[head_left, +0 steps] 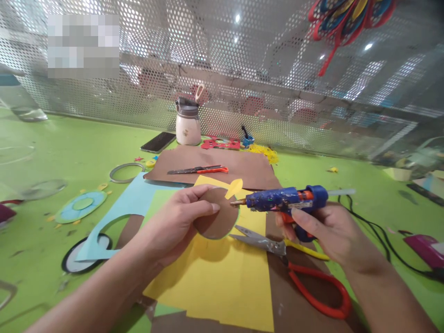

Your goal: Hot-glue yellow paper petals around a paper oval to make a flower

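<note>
My left hand (189, 210) pinches a round brown paper disc (220, 219) at its left side, thumb on top. A thin green rim shows along the disc's edge, and a small yellow paper petal (234, 188) stands at its top right. My right hand (322, 226) grips a blue hot glue gun (274, 200), its metal nozzle at the disc's upper right beside the petal; whether it touches I cannot tell. Scissors (263, 243) with one red and one yellow handle lie partly opened beneath the gun. Under both hands lies yellow paper (222, 277).
Behind, a utility knife (199, 169) rests on brown card (243, 162). A phone (158, 142) and a white bottle (188, 122) stand farther back before a perforated metal panel. Light blue cut paper (128, 199) is at left. A black cord (376, 226) runs along the right.
</note>
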Demonstrator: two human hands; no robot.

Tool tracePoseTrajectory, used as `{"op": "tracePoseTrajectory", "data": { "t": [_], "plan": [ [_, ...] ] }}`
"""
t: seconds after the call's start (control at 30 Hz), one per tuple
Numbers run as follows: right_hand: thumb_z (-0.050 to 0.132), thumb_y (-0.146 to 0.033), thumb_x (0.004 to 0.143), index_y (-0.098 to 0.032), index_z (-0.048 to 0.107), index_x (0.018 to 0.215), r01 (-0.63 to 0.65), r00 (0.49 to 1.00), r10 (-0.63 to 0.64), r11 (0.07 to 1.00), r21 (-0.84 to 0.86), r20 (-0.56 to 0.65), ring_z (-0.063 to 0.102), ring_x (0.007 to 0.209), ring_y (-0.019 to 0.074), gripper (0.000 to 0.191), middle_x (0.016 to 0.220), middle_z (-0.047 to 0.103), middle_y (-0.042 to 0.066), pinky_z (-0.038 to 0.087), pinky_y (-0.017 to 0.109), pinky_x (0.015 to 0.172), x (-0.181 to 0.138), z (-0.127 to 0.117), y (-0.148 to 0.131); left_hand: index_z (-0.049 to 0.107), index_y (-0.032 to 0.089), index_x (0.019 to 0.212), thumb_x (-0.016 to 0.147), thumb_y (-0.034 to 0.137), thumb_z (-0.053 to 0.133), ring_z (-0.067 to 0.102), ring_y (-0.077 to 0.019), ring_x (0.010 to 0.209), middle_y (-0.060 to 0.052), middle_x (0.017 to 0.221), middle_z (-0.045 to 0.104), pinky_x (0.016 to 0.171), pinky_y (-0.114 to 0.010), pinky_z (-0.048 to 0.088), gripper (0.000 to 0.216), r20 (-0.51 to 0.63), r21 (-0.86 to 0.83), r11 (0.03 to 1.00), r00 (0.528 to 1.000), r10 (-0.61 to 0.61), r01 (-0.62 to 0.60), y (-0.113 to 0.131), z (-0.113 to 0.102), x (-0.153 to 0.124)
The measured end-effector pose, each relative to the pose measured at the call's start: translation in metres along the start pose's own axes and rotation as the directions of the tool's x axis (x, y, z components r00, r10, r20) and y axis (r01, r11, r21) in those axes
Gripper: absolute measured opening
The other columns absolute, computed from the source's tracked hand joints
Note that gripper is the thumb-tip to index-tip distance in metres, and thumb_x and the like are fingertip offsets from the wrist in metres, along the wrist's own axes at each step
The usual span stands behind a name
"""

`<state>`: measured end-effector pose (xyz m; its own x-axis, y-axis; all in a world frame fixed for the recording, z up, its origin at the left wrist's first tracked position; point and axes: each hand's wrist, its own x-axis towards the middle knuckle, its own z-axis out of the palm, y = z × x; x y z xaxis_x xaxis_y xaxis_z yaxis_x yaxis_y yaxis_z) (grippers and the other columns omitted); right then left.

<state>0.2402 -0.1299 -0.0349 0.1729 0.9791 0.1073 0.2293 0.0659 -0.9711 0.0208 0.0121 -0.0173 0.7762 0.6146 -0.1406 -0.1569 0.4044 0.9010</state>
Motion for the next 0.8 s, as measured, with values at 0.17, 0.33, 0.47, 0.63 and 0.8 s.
{"op": "tracePoseTrajectory", "data": {
  "t": [0.17, 0.33, 0.47, 0.63, 0.8],
  "plan": [
    [0.054, -0.033, 0.089, -0.018, 0.066, 0.088, -0.026, 1.0, 0.026, 0.999, -0.018, -0.012, 0.06, 0.064, 0.0114, 0.019, 0.077, 0.066, 0.004, 0.049, 0.021, 0.059, -0.002, 0.001, -0.007, 0.067, 0.015, 0.08, 0.075, 0.005, 0.057, 0.059, -0.009, 0.061, 0.0, 0.069, 0.068, 0.058, -0.016, 0.044, 0.016, -0.027, -0.02, 1.0, 1.0, -0.014, 0.013, 0.001, 0.0, 0.001],
    [0.056, -0.036, 0.087, -0.017, 0.067, 0.086, -0.039, 0.999, 0.038, 0.999, -0.026, -0.027, 0.06, 0.062, 0.0114, 0.021, 0.076, 0.066, 0.004, 0.048, 0.021, 0.058, -0.001, 0.003, -0.012, 0.068, 0.014, 0.08, 0.075, 0.009, 0.058, 0.061, -0.0112, 0.065, -0.003, 0.076, 0.07, 0.06, -0.018, 0.045, 0.012, -0.04, 0.01, 0.999, 0.998, -0.038, 0.039, 0.0, -0.002, 0.0],
    [0.056, -0.037, 0.087, -0.017, 0.066, 0.088, -0.039, 0.999, 0.038, 0.999, -0.02, -0.038, 0.059, 0.063, 0.0126, 0.022, 0.072, 0.064, 0.004, 0.048, 0.023, 0.058, -0.001, 0.004, -0.013, 0.067, 0.014, 0.075, 0.075, 0.01, 0.058, 0.059, -0.0104, 0.062, -0.001, 0.071, 0.068, 0.058, -0.018, 0.044, 0.01, -0.035, 0.023, 0.999, 0.999, -0.042, 0.043, -0.001, -0.003, 0.0],
    [0.056, -0.035, 0.087, -0.018, 0.066, 0.09, -0.012, 0.999, 0.011, 1.0, -0.026, -0.035, 0.059, 0.063, 0.0134, 0.02, 0.076, 0.065, 0.005, 0.049, 0.024, 0.058, -0.001, 0.003, -0.013, 0.067, 0.015, 0.074, 0.075, 0.008, 0.057, 0.057, -0.0095, 0.06, 0.0, 0.069, 0.067, 0.057, -0.017, 0.043, 0.012, -0.018, 0.026, 0.999, 0.999, -0.04, 0.04, 0.001, -0.002, 0.0],
    [0.056, -0.034, 0.087, -0.019, 0.066, 0.091, 0.036, 0.999, -0.038, 0.998, -0.058, -0.038, 0.058, 0.062, 0.0136, 0.018, 0.079, 0.065, 0.005, 0.048, 0.026, 0.056, -0.003, 0.0, -0.012, 0.069, 0.016, 0.075, 0.075, 0.008, 0.057, 0.058, -0.0095, 0.061, 0.0, 0.068, 0.067, 0.058, -0.017, 0.043, 0.014, -0.024, 0.012, 1.0, 0.999, -0.028, 0.028, 0.002, -0.001, 0.0]
  ]
}}
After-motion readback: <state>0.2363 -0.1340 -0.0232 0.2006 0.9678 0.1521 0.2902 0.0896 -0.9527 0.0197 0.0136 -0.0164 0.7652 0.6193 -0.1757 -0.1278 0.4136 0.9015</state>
